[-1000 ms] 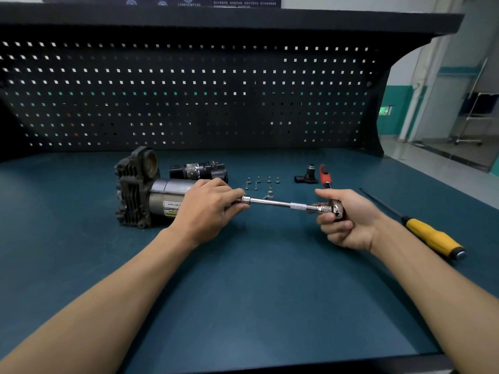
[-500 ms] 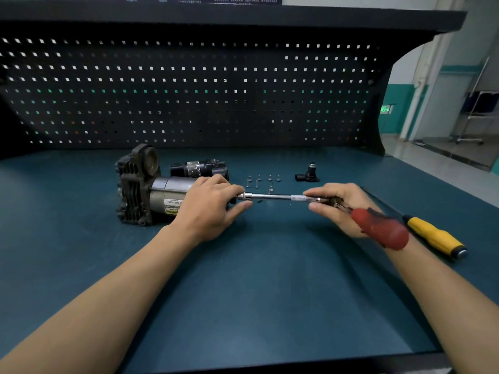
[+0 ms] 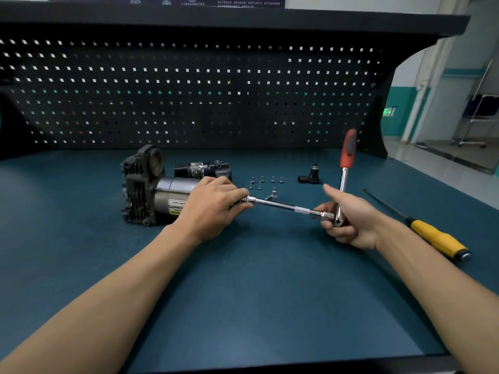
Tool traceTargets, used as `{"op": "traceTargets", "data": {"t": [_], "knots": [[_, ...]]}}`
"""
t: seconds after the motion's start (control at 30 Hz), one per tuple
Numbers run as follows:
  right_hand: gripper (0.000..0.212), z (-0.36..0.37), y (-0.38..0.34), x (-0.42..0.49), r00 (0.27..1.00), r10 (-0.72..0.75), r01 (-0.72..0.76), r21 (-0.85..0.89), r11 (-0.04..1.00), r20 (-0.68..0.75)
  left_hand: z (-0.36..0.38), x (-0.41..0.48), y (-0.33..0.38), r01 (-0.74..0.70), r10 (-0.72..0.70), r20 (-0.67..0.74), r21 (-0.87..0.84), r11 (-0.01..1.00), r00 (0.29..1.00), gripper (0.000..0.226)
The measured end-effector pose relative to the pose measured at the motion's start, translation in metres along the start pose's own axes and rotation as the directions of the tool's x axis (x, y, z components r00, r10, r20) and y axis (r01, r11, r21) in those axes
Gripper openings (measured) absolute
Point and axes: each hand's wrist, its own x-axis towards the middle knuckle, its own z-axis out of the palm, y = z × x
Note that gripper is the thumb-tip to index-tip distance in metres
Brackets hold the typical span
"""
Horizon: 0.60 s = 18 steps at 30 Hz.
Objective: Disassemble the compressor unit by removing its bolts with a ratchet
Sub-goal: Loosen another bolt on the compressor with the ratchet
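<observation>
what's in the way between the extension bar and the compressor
Nothing visible. The extension bar points at the compressor, but the left hand grips that end, hiding the tip. The loose bolts lie beyond the bar, clear of it.

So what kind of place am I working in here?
Most likely a workshop: a workbench topped in teal, a black pegboard behind it, and a yellow-handled screwdriver lying near the compressor unit.

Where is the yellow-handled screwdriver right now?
Head view: the yellow-handled screwdriver lies flat on the right side of the bench, just outside the right hand, handle toward the person.
</observation>
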Motion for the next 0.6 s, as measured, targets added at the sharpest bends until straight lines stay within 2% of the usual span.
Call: {"op": "traceTargets", "data": {"t": [0.1, 0.17, 0.27, 0.33, 0.4, 0.47, 0.53, 0.6], "knots": [[0.060, -0.003, -0.003, -0.002, 0.980, 0.118, -0.139, 0.131, 0.982, 0.158, 0.000, 0.000, 0.000, -0.012, 0.012, -0.022, 0.013, 1.000, 1.000, 0.028], [0.052, -0.003, -0.004, -0.003, 0.970, 0.143, -0.177, 0.167, 0.970, 0.198, 0.001, 0.000, 0.000, -0.016, 0.016, -0.034, 0.016, 1.000, 0.999, 0.027], [0.034, 0.000, 0.000, -0.002, 0.996, 0.039, -0.044, 0.066, 0.997, 0.077, 0.002, -0.001, -0.002, -0.010, 0.011, -0.049, 0.018, 1.000, 0.999, 0.025], [0.034, 0.002, 0.003, -0.001, 0.987, -0.160, 0.155, -0.149, 0.977, -0.018, 0.004, -0.001, -0.002, 0.000, 0.001, -0.046, 0.024, 1.000, 0.999, 0.022], [0.034, 0.003, 0.004, -0.003, 0.912, -0.410, 0.366, -0.399, 0.841, -0.027, 0.007, -0.001, -0.002, 0.019, -0.018, -0.044, 0.023, 1.000, 0.999, 0.022], [0.030, 0.001, 0.004, -0.006, 0.810, -0.586, 0.483, -0.599, 0.639, 0.029, 0.009, -0.001, -0.002, 0.035, -0.035, -0.043, 0.016, 0.999, 0.998, 0.027], [0.018, -0.001, 0.004, -0.008, 0.720, -0.687, 0.553, -0.678, 0.484, 0.097, 0.010, 0.000, 0.000, 0.043, -0.043, -0.042, 0.013, 0.999, 0.998, 0.033], [0.005, -0.001, 0.006, -0.007, 0.643, -0.755, 0.602, -0.694, 0.395, 0.127, 0.010, 0.001, 0.002, 0.049, -0.048, -0.042, 0.010, 0.999, 0.998, 0.033]]}}
